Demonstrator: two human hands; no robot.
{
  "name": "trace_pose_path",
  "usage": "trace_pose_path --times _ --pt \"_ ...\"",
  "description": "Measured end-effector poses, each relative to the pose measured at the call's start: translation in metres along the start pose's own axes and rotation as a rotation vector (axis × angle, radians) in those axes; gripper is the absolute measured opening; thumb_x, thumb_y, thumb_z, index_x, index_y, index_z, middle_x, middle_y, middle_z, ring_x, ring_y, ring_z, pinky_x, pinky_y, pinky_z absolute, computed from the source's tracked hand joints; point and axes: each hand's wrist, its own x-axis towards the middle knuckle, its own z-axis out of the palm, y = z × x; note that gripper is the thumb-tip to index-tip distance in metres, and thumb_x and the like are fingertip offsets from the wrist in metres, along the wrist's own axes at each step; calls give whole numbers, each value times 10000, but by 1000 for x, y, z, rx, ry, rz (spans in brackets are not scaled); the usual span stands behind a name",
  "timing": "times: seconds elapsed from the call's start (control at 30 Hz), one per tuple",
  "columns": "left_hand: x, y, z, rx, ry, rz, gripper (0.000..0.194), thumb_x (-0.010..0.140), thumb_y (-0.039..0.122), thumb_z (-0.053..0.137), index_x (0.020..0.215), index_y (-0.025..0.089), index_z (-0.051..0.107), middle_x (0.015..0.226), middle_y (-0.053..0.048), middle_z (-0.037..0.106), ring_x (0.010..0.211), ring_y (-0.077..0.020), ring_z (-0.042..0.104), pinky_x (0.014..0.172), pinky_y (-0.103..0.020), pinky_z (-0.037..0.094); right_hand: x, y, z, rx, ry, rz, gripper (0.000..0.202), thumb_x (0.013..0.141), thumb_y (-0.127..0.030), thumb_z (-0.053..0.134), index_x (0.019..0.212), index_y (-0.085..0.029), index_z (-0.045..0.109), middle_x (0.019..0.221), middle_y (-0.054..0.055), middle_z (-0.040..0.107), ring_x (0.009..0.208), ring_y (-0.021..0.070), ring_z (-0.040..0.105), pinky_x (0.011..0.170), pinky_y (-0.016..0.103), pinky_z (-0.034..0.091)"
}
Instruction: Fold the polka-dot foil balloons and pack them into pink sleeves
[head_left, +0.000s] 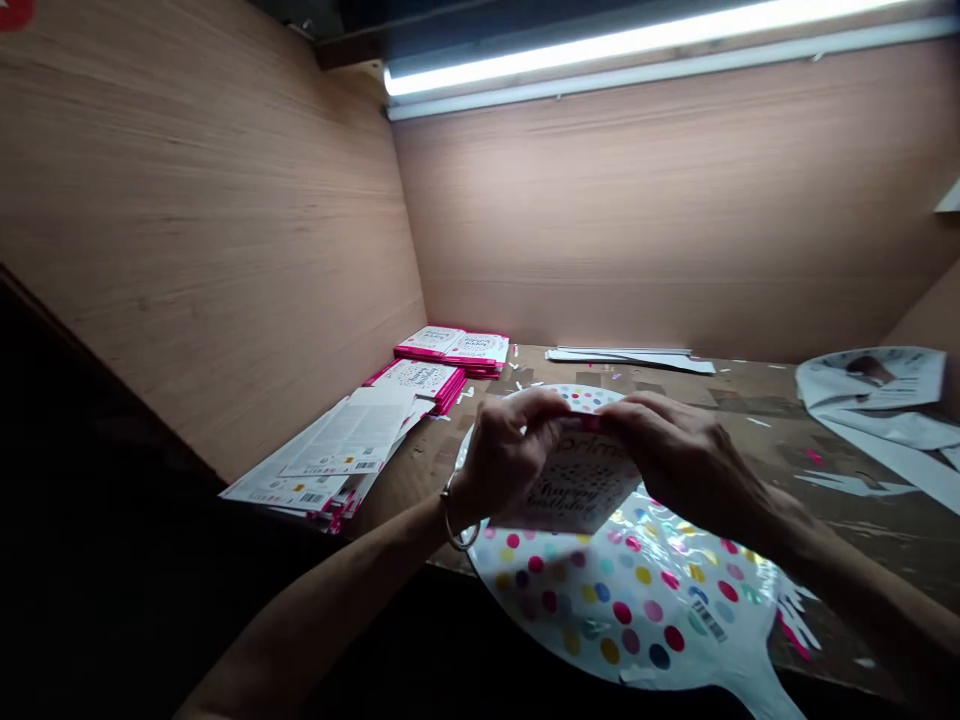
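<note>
On a table (pixel 772 470), above a dotted balloon (pixel 600 620), two hands pinch the top edge of a printed card.
The balloon, white and shiny, lies partly over the table's near edge; crumpled white paper (pixel 870 400) is at far right, printed sheets (pixel 345 435) fan out at left, pink-edged packs (pixel 450 348) are stacked behind them, and white strips (pixel 630 358) lie along the back. The left hand (pixel 514 450) and right hand (pixel 671 450) have their fingers nearly together, closed on the "happy birthday" printed card (pixel 577 490) between them; a bracelet (pixel 452 515) circles the left wrist.
</note>
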Motion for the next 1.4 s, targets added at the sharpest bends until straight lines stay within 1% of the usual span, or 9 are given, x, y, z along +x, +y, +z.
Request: trace_pose_path --times 0.13,0.3,0.47,0.57,0.67,0.77,0.93,1.07,1.4 --pt "29 12 4 -178 -86 -353 75 676 166 595 650 108 634 588 2 589 548 -105 526 493 -195 395 15 13 -15 23 -220 26 234 837 -138 417 1004 -191 572 875 64 615 667 142 555 560 246 419" --pt "32 4 17 -295 -195 -566 64 569 146 620 598 90 635 512 15 548 474 -86 478 449 -191 339 8 10 4 -30 -376 50 338 779 -59 439 1096 -144 518 940 93 605 678 137 546 550 232 393" --pt "28 -14 24 -347 -231 -603 62 540 152 627 570 98 624 509 20 541 482 -82 471 463 -193 340 7 7 20 90 -372 246 262 721 -51 450 932 -134 582 774 51 605 625 136 505 542 249 361" --pt "28 -18 19 -348 -254 -646 100 512 169 670 564 107 612 491 32 525 454 -76 457 440 -187 318 9 17 18 648 -454 468 126 732 -120 493 747 -134 618 659 8 579 608 114 503 558 233 379" --pt "27 -17 12 -411 -253 -692 142 498 185 705 566 109 608 470 45 504 423 -61 433 432 -183 309 5 30 17 1226 -488 755 124 707 -218 629 774 -118 660 683 11 618 610 104 541 577 226 412" --pt "25 -20 9 -484 -256 -713 161 488 192 726 565 107 613 473 42 513 424 -57 436 446 -190 327 -2 38 24 1513 -427 933 190 666 -257 710 780 -107 688 678 28 650 595 97 567 579 215 428" --pt "20 -28 11 -496 -266 -734 166 488 196 742 567 108 625 475 28 533 432 -64 451 452 -194 340 -10 38 38 1657 -462 936 268 629 -196 750 883 -117 711 782 74 700 675 137 635 665 245 479" --pt "18 -31 11 -528 -281 -773 136 503 183 726 575 111 635 481 21 549 430 -67 462 449 -193 347 -15 38 46 1696 -434 952 201 678 -197 717 864 -124 716 759 68 704 627 118 633 611 210 482" --pt "11 -43 18 -578 -297 -768 135 498 175 736 565 116 636 510 20 562 465 -71 480 470 -195 357 -21 35 55 1733 -454 931 220 559 -111 730 779 -109 721 658 38 691 528 94 601 532 178 461"
